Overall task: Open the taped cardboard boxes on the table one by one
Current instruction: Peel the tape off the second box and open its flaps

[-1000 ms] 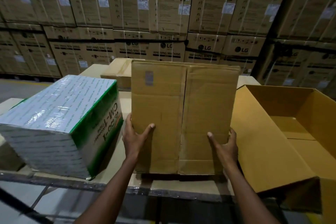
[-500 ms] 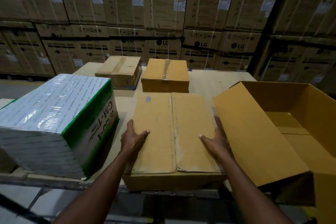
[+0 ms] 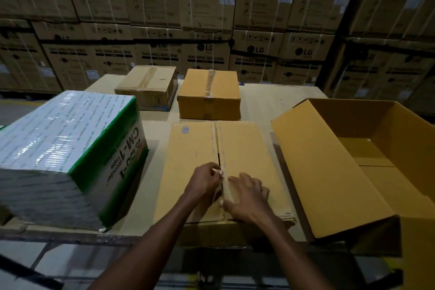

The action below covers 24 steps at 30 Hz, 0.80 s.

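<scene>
Since the earlier frame, both hands have been drawn in from the outer sides of the flat cardboard box [image 3: 235, 160] to its centre seam, and the box, tipped up on end a second ago, is now laid flat at the near edge of the table [image 3: 266, 103]. The left hand [image 3: 204, 180] is seen with fingers curled at the seam, where a pale tape strip [image 3: 223, 186] appears to be pinched between fingertips and thumb. The right hand [image 3: 248, 198] is spread on the right flap just beside the seam, fingers relaxed and pressed on the cardboard, nothing grasped. The seam is shown slightly parted as a dark line ahead of the hands. Toward the far edge, two smaller boxes are set side by side: a sealed box with clear tape [image 3: 148, 86] on the left and a yellow-brown taped box [image 3: 209, 94] on the right, the latter just behind the flat box. A green-and-white wrapped carton [image 3: 66, 148] is held at the near left corner, and an opened empty box [image 3: 367, 162] at the near right. Stacked washing machine cartons [image 3: 211, 19] are seen behind the table.
</scene>
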Each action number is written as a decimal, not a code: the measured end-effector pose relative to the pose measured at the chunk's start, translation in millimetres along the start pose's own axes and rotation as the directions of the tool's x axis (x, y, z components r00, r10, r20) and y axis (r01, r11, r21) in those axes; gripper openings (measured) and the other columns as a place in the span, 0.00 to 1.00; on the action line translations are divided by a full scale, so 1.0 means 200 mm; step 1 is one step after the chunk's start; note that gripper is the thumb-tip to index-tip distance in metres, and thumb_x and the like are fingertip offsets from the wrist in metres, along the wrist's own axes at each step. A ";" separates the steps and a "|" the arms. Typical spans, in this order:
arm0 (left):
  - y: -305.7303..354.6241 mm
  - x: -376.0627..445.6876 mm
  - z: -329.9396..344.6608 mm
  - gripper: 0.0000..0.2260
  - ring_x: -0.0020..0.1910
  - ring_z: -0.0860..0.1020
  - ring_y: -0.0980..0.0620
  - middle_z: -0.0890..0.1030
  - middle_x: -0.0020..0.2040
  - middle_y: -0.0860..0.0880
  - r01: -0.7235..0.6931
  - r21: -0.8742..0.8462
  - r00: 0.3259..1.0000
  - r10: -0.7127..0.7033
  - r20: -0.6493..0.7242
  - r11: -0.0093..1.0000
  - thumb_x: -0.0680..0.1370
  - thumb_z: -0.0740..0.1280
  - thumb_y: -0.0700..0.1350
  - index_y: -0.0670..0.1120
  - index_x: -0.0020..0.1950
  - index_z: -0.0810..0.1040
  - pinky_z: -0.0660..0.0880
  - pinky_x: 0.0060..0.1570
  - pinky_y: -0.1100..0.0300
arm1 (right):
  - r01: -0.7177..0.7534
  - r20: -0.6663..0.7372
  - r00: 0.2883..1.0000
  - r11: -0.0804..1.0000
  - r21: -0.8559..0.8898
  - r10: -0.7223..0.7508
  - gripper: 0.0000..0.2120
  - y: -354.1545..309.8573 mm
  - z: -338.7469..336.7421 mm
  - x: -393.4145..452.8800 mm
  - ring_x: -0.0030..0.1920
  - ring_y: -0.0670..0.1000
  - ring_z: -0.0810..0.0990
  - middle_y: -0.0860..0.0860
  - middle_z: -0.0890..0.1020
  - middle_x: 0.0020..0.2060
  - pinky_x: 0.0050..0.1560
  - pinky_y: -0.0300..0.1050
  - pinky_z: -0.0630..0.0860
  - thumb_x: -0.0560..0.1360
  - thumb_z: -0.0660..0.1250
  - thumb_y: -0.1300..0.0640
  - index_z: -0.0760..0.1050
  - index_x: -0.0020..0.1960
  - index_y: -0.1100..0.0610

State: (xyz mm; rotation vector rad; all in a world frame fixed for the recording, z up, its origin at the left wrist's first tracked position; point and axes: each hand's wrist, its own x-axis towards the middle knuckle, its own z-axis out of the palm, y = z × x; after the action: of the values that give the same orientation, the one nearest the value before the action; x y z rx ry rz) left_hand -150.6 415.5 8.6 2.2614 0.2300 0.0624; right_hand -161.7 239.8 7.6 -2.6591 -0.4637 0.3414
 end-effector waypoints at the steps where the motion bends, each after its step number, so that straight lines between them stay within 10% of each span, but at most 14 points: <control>1: 0.02 0.00 0.02 0.15 0.51 0.82 0.48 0.85 0.57 0.42 0.002 -0.010 1.000 -0.002 0.006 1.000 0.82 0.65 0.49 0.44 0.66 0.79 0.75 0.47 0.61 | 0.031 0.029 0.999 0.999 -0.017 -0.031 0.40 -0.02 0.02 -0.03 0.80 0.57 0.49 0.46 0.52 0.82 0.76 0.61 0.53 0.72 0.67 0.32 0.57 0.80 0.38; 11: 0.11 -0.02 0.08 0.17 0.54 0.80 0.50 0.82 0.60 0.46 0.053 -0.273 0.996 -0.069 -0.052 0.961 0.82 0.66 0.50 0.45 0.68 0.77 0.78 0.52 0.55 | 0.096 -0.056 0.994 0.995 0.010 -0.095 0.29 -0.03 -0.01 -0.13 0.80 0.55 0.51 0.47 0.55 0.81 0.76 0.59 0.54 0.77 0.66 0.43 0.63 0.76 0.37; 18: 0.40 0.00 0.10 0.19 0.58 0.81 0.51 0.79 0.64 0.51 -0.206 -0.503 0.978 0.160 -0.134 0.839 0.82 0.62 0.58 0.53 0.70 0.75 0.81 0.56 0.45 | 0.203 -0.414 0.902 0.966 0.162 -0.120 0.24 -0.03 -0.34 -0.21 0.68 0.45 0.72 0.43 0.69 0.74 0.66 0.47 0.75 0.79 0.67 0.54 0.72 0.75 0.44; 24: 0.72 -0.03 0.27 0.21 0.72 0.71 0.50 0.69 0.77 0.53 -0.258 -0.552 0.923 0.372 0.103 0.793 0.85 0.55 0.59 0.60 0.77 0.66 0.73 0.67 0.45 | 0.161 -0.652 0.756 0.948 0.273 0.060 0.10 0.21 -0.61 -0.30 0.59 0.44 0.76 0.44 0.77 0.63 0.56 0.47 0.80 0.81 0.67 0.56 0.82 0.59 0.48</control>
State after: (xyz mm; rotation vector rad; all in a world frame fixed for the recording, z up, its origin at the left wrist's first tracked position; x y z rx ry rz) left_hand -129.9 283.4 84.2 1.7086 -0.2609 0.0577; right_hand -169.3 138.5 106.2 -2.2399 -0.2219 -0.5020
